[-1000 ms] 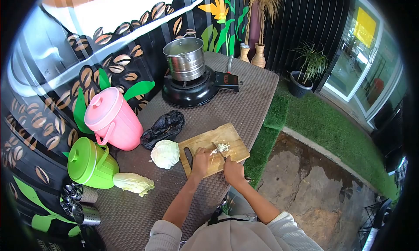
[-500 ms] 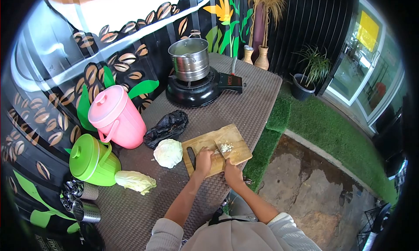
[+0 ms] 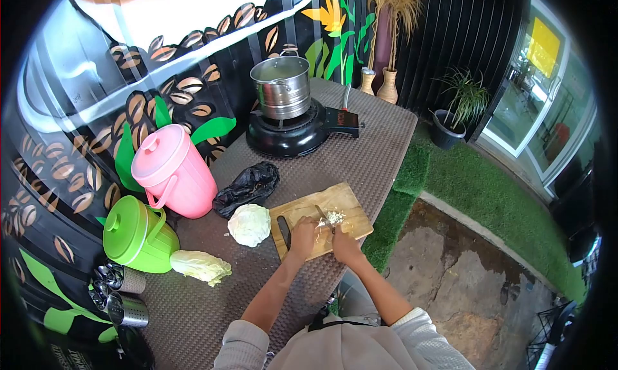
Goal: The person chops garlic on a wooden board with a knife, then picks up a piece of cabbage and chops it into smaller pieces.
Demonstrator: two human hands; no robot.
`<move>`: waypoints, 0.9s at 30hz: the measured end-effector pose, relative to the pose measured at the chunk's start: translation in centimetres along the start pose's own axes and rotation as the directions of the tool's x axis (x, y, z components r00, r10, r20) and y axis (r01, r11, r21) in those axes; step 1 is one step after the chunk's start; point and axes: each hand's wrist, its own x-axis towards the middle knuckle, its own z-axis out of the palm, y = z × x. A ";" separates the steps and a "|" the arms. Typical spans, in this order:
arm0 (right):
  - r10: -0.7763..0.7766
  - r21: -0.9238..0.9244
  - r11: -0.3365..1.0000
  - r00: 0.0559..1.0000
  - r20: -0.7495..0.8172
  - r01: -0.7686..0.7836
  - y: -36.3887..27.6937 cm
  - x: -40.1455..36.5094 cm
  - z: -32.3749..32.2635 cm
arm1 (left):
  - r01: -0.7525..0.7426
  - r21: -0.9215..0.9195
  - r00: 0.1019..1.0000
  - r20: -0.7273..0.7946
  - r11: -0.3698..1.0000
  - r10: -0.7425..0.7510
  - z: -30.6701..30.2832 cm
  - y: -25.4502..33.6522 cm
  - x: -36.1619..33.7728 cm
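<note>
A wooden cutting board (image 3: 299, 209) lies at an angle near the table's right edge. My right hand (image 3: 346, 244) is closed on a knife (image 3: 321, 213), whose blade rests over the board beside a small heap of chopped white pieces (image 3: 334, 217). Just left of the blade, my left hand (image 3: 303, 236) is closed, fingertips near some of the pieces; whatever is between them is too small to make out. A second, dark-handled tool (image 3: 284, 230) lies on the board's left side. Left of the board sit a round pale cabbage (image 3: 249, 225) and a black plastic bag (image 3: 248, 188).
A steel pot (image 3: 280, 90) stands on a black stove (image 3: 286, 135) at the back of the table (image 3: 257, 293). Pink (image 3: 177, 177) and green (image 3: 143, 241) lidded jugs, a long cabbage (image 3: 200, 267) and metal utensil holders (image 3: 127, 310) stand or lie at the left.
My right hand has moved slightly up over the board's near edge, and the knife blade has turned and shifted among the chopped pieces. My left hand has shifted slightly right.
</note>
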 end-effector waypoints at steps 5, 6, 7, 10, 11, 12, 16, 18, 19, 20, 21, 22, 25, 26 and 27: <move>0.067 -0.060 0.996 0.997 0.024 -0.066 -0.9 -0.6 1.3 | -0.013 0.000 1.000 -0.022 1.000 0.013 -0.4 0.2 -0.1; 0.116 -0.076 0.990 0.993 0.013 -0.115 -1.2 -0.9 1.7 | -0.013 -0.003 1.000 -0.022 1.000 0.013 -0.2 0.1 -0.1; 0.116 -0.078 0.990 0.993 0.014 -0.115 -1.0 -0.8 1.7 | -0.023 -0.012 0.999 -0.037 1.000 0.023 0.0 -0.1 -0.1; 0.037 -0.103 0.994 0.999 0.027 -0.034 -0.9 -0.1 1.2 | 0.000 -0.018 0.999 -0.045 1.000 0.000 -0.1 0.0 -0.3; 0.011 -0.105 0.994 1.000 0.027 -0.008 -0.6 0.1 0.7 | 0.024 -0.020 0.999 -0.040 1.000 -0.025 -0.2 0.2 -0.2; -0.017 -0.110 0.994 1.000 0.023 0.020 -0.5 0.3 0.3 | 0.021 -0.019 0.999 -0.042 1.000 -0.022 -0.1 0.2 -0.1; -0.012 -0.162 0.987 0.998 -0.060 0.002 -1.1 -1.2 1.0 | 0.006 -0.016 0.998 -0.061 1.000 -0.007 0.1 -0.1 -0.2; 0.112 -0.084 0.991 0.993 0.039 -0.108 -1.6 -1.1 1.2 | -0.008 -0.034 0.997 -0.081 0.999 0.006 0.1 -0.3 -0.1; 0.109 -0.085 0.991 0.993 0.041 -0.105 -1.3 -0.6 1.2 | -0.031 -0.019 0.996 -0.085 0.999 0.029 0.1 -0.4 0.1; 0.048 -0.043 0.998 0.998 0.031 -0.047 -0.7 -0.1 1.1 | -0.053 -0.005 0.995 -0.082 0.999 0.053 0.1 -0.4 -0.2; -0.009 -0.001 1.000 1.000 0.016 0.009 -0.6 0.3 0.5 | -0.053 -0.006 0.996 -0.076 0.999 0.052 0.2 -0.4 -0.5; 0.000 -0.006 1.000 0.997 0.083 0.001 -0.4 0.5 -0.2 | -0.033 -0.003 0.997 -0.065 0.999 0.032 0.4 -0.4 -0.4; 0.034 -0.051 0.998 0.994 0.106 -0.029 -0.6 -0.4 0.0 | -0.023 -0.014 0.998 -0.064 1.000 0.022 0.4 -0.5 -0.2; 0.035 -0.050 0.998 0.994 0.105 -0.030 -1.0 -0.9 0.7 | -0.032 -0.030 0.997 -0.069 0.999 0.030 0.4 -0.6 -0.3; 0.070 -0.083 0.994 0.997 0.038 -0.067 -1.6 -1.4 1.5 | -0.033 -0.031 0.997 -0.068 0.999 0.031 0.4 -0.6 -0.4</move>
